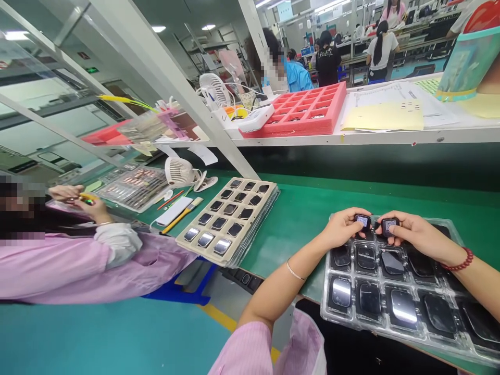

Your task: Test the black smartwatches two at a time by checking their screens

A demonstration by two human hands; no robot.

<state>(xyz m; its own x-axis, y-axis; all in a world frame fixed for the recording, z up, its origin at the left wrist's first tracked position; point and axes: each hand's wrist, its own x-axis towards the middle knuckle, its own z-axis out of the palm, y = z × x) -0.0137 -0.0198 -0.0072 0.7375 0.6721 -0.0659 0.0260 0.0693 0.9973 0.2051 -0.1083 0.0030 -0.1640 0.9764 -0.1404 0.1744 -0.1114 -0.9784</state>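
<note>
My left hand [344, 227] pinches a small black square module [363, 221] with a white code label on its face. A second module [389, 225] of the same kind sits in the fingers of my right hand [416, 234], which wears a red bead bracelet. Both hands hover over the far edge of a clear plastic tray [326, 307] on the green bench. The tray's pockets hold several black square modules, such as one [391, 262] just below my hands.
To the left lies a stack of beige trays [186, 245] with several dark modules. A co-worker in a pink coat [97, 265] works at the far left, near a small white fan [180, 172]. A red compartment tray [332, 122] and papers [385, 115] sit on the shelf above.
</note>
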